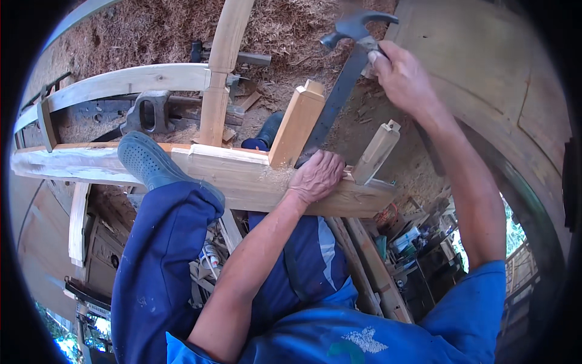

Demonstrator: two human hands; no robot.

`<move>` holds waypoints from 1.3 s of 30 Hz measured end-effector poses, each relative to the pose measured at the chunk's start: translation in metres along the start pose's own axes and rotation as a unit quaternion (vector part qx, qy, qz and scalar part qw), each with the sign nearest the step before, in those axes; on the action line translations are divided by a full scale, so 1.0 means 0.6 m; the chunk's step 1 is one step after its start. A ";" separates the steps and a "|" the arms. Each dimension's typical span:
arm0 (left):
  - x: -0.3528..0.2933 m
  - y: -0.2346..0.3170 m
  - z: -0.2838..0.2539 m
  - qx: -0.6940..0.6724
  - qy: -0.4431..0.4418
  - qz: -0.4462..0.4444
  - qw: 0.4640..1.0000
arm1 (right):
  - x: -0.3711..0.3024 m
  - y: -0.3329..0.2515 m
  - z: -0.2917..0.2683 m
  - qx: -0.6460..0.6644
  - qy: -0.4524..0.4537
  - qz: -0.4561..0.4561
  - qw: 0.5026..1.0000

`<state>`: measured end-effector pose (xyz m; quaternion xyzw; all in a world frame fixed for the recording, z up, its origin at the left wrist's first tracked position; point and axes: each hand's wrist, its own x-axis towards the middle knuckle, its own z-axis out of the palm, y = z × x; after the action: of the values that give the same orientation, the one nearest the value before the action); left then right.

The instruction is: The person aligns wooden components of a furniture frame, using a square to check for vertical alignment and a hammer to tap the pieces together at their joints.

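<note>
My right hand (403, 79) is closed round the handle of a claw hammer (357, 27), raised at the upper right with its dark metal head pointing left. My left hand (316, 176) lies on a pale wooden beam (242, 182), fingers curled over its far edge, between two short upright posts. The nearer post (300, 124) has a cut tenon at its tip; the other post (377, 151) stands to the right. From behind my left hand a long dark flat strip (342, 91) slants up toward the hammer. Whether my fingers touch it is hidden.
My shoe (145, 161) presses on the beam's left part. Curved wooden pieces (133, 80) join an upright (215, 97) at the left, with a grey metal clamp-like part (147, 112) near them. Shavings (291, 36) cover the ground. A large panel (485, 60) stands right; tools clutter (412, 242) lower right.
</note>
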<state>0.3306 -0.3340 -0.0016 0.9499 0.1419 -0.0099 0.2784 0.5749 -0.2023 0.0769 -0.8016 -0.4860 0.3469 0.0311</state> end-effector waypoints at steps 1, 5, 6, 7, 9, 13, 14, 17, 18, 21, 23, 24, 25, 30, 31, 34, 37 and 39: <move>0.001 0.000 -0.001 0.018 0.017 0.006 1.000 | -0.023 0.005 0.013 -0.053 -0.013 -0.172 0.984; -0.005 -0.004 -0.002 0.002 -0.028 -0.008 1.000 | -0.011 -0.020 -0.009 -0.054 -0.127 -0.048 0.989; -0.003 -0.003 -0.003 0.003 -0.027 -0.007 1.000 | -0.013 -0.017 -0.006 -0.054 -0.126 -0.048 0.989; -0.001 0.000 -0.004 0.006 -0.011 -0.002 1.000 | -0.016 -0.013 -0.004 -0.027 -0.072 -0.023 0.997; 0.001 0.001 -0.003 0.009 0.004 0.005 1.000 | -0.023 -0.002 0.002 0.002 -0.015 0.002 1.000; -0.001 -0.001 -0.004 0.025 0.015 0.003 1.000 | -0.048 -0.031 -0.009 -0.016 -0.084 -0.043 0.995; 0.001 -0.003 -0.007 0.033 0.000 -0.001 0.999 | -0.055 -0.046 -0.018 0.058 -0.071 -0.012 0.996; -0.003 -0.010 0.001 0.035 0.014 -0.005 0.999 | -0.116 -0.049 -0.019 0.183 -0.032 -0.004 0.983; -0.008 -0.006 -0.001 0.036 0.017 -0.003 0.999 | -0.155 -0.041 -0.009 0.217 -0.028 0.018 0.976; -0.002 0.002 -0.010 0.004 -0.002 0.001 1.000 | -0.284 0.006 0.048 0.247 0.001 0.084 0.965; -0.004 0.008 -0.008 0.003 -0.001 0.010 1.000 | -0.374 0.038 0.114 0.234 0.032 0.120 0.964; -0.006 0.007 -0.005 0.004 -0.002 0.012 1.000 | -0.413 0.046 0.142 0.210 0.039 0.137 0.967; -0.009 0.008 -0.004 0.008 -0.007 0.017 1.000 | -0.450 0.048 0.165 0.220 0.037 0.161 0.961; -0.001 0.012 -0.006 0.025 0.011 0.024 0.999 | -0.579 0.095 0.282 0.198 0.054 0.165 0.965; 0.003 0.010 -0.008 0.009 0.007 0.019 1.000 | -0.588 0.101 0.295 0.182 0.031 0.150 0.971; 0.005 0.017 -0.014 0.006 -0.013 0.006 1.000 | -0.593 0.110 0.337 0.175 0.056 0.104 0.977; 0.014 0.025 -0.037 -0.002 -0.032 0.020 0.999 | -0.576 0.120 0.361 0.099 0.067 0.043 0.992; 0.022 0.039 -0.076 -0.018 -0.007 0.032 0.999 | -0.559 0.131 0.368 0.090 0.088 0.012 0.992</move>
<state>0.3469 -0.3249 0.0480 0.9485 0.1099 -0.0055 0.2970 0.4086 -0.5756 0.0554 -0.8286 -0.4389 0.3176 0.1412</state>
